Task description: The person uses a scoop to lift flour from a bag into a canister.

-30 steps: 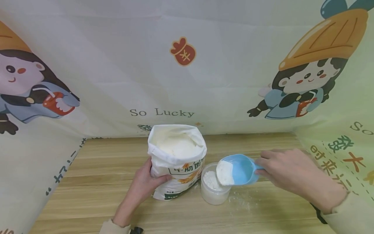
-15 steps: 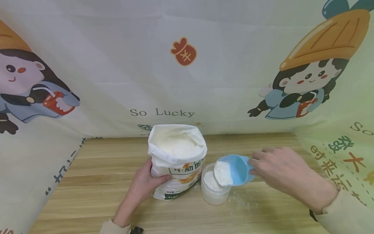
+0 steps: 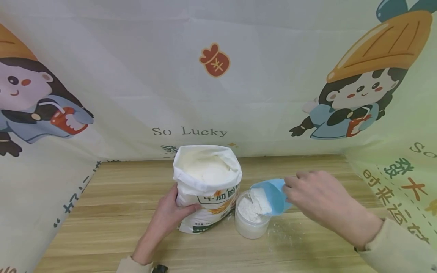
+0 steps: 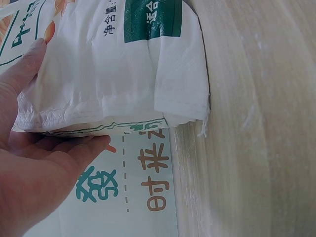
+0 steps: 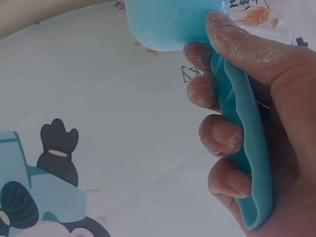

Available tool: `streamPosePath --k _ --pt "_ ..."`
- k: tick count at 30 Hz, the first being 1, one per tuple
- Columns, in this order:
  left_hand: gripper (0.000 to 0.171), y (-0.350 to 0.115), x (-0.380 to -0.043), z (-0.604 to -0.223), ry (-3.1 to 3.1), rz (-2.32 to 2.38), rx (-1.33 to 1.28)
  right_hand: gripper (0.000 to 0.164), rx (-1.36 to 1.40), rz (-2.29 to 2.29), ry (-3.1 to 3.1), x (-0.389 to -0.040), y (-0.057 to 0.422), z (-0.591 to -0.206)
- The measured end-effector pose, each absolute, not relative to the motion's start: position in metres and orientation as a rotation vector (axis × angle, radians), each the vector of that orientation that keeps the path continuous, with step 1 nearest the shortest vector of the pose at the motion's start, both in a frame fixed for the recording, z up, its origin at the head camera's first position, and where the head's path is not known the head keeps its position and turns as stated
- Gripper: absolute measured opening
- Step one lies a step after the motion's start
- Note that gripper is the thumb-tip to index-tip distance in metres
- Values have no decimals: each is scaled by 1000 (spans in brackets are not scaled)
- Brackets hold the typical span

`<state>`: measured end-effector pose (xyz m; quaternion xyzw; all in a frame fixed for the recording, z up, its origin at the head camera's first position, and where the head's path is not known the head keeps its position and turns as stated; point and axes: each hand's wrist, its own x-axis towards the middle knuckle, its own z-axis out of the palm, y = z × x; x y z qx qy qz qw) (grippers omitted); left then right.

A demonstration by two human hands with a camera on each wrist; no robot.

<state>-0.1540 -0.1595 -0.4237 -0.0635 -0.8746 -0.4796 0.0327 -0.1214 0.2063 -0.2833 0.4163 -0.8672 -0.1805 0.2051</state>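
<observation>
An open white flour bag (image 3: 218, 208) stands upright on the wooden table. My left hand (image 3: 170, 210) grips its left side, with the thumb (image 4: 27, 61) across the front and the other fingers behind. Just right of the bag is a clear round jar (image 3: 251, 230) holding white flour (image 3: 247, 209). Over the jar's right rim my right hand (image 3: 319, 194) tilts a light blue scoop (image 3: 275, 194), with flour in its mouth. In the right wrist view, flour-dusted fingers curl round the scoop's handle (image 5: 249, 143), thumb near the bowl.
Spilled flour (image 3: 283, 233) dusts the table (image 3: 129, 197) to the right of the jar. A pale printed cloth (image 3: 263, 94) with cartoon figures hangs behind and along both sides.
My right hand has moved left and tipped the scoop further over the jar. Flour has slid toward the scoop's lip and heaped at the jar's mouth. The left hand and bag stay put.
</observation>
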Motion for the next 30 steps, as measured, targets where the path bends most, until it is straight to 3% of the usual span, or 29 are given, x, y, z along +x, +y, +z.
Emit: streamPosePath --k 18,30 --pt "74 -160 -155 -427 -2692 -1480 -195 28 1143 -576 -2349 -116 207 -282" --pt "75 -159 -156 -429 -2701 -1478 -191 28 1101 -182 -2379 -124 246 -307"
